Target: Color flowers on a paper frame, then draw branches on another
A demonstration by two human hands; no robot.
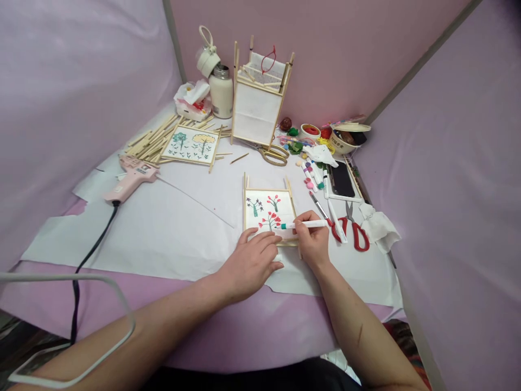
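A small white panel (pixel 262 196) in a wooden stick frame lies before me, with red flowers and green stems drawn on it. My right hand (pixel 312 239) grips a white marker (pixel 307 224) with a green collar, its tip at the lowest red flower drawing. Across the panel's lower edge rests my left hand (pixel 254 263), palm down with fingers spread and nothing held in it. The fingers cover the lower left part of the panel.
At the left are a pink glue gun (pixel 132 179), wooden sticks (pixel 152 138) and a second drawn panel (pixel 189 155). Behind stand a stick-framed lantern (pixel 258 111) and a bottle (pixel 222 95). Gold scissors (pixel 274 155), red scissors (pixel 358 231), markers (pixel 315 174) and a phone (pixel 341 179) lie right.
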